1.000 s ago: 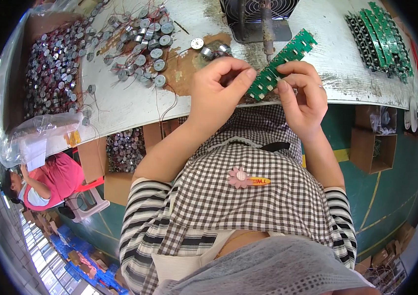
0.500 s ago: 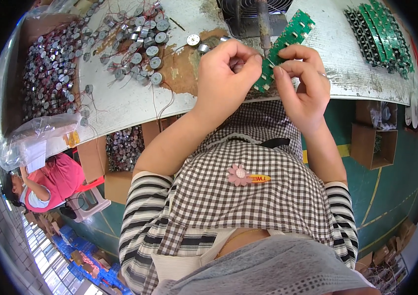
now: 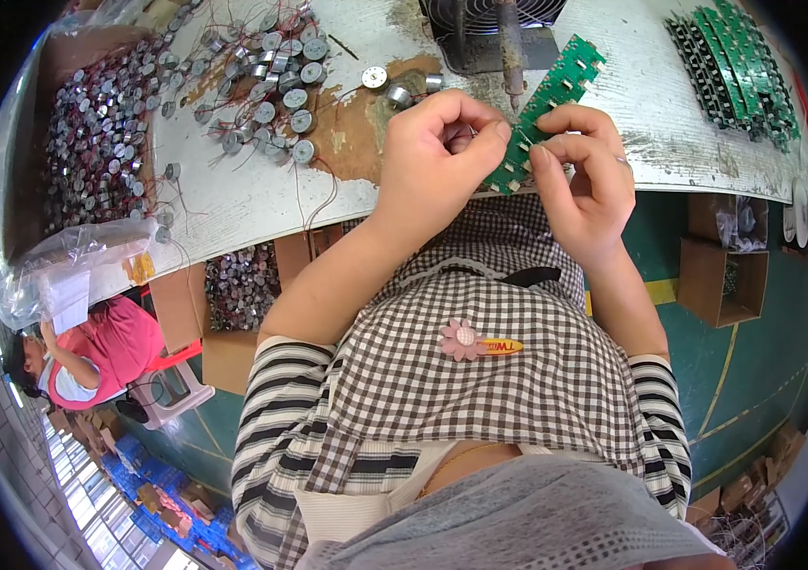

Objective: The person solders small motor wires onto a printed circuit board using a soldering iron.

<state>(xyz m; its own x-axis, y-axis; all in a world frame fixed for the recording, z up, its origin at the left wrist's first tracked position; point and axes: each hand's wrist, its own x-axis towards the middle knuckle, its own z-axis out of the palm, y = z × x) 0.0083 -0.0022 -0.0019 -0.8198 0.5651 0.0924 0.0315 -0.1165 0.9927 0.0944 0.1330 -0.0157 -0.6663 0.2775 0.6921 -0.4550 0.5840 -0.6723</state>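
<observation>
A long green circuit board (image 3: pixel 563 81) with small white parts along it slants between my hands, its lower end near the table's front edge. My right hand (image 3: pixel 586 176) grips the board's right side with bent fingers, and a ring shows on one finger. On the board's left, my left hand (image 3: pixel 442 152) is closed, thumb and forefinger pinched at its edge. What the pinch holds is too small to make out; a thin pale line shows near the fingertips. A soldering iron (image 3: pixel 511 57) points down from above, its tip just clear of the board.
Small round metal motors (image 3: pixel 294 99) with red wires lie heaped at the left, beside a full box (image 3: pixel 100 142). A black fan (image 3: pixel 489 28) stands behind the iron. Finished-looking green boards (image 3: pixel 736 76) are stacked at the right. Another person (image 3: pixel 109 351) sits at the left.
The board has shifted slightly down toward me, away from the iron's tip. Both hands have moved down a little with it, grips much the same.
</observation>
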